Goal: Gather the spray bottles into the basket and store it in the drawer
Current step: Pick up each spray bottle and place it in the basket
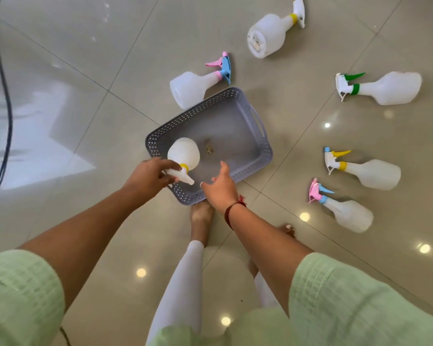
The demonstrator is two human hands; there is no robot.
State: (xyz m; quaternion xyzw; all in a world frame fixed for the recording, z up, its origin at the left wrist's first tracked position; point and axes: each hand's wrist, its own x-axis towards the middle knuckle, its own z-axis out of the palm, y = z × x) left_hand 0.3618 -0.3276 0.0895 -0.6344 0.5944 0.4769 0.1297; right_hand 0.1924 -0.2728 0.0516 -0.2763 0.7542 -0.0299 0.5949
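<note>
A grey perforated basket (245,113) lies on the tiled floor in front of me. My left hand (150,174) grips the nozzle end of a white spray bottle with a yellow collar (184,152), held over the basket's near left corner. My right hand (221,187) hovers open above the basket's near edge, holding nothing. Several other white spray bottles lie on their sides around the basket: one with a pink and blue head (193,88) touching the far rim, a yellow-collared one (268,33) farther off, a green-headed one (390,88), a yellow-triggered one (370,173) and a pink-headed one (348,214) to the right.
My bare feet (201,216) stand right behind the basket. A dark cable (6,96) runs down the left side of the floor. The glossy tiles show ceiling light reflections. A small brownish mark sits on the basket's bottom (209,147).
</note>
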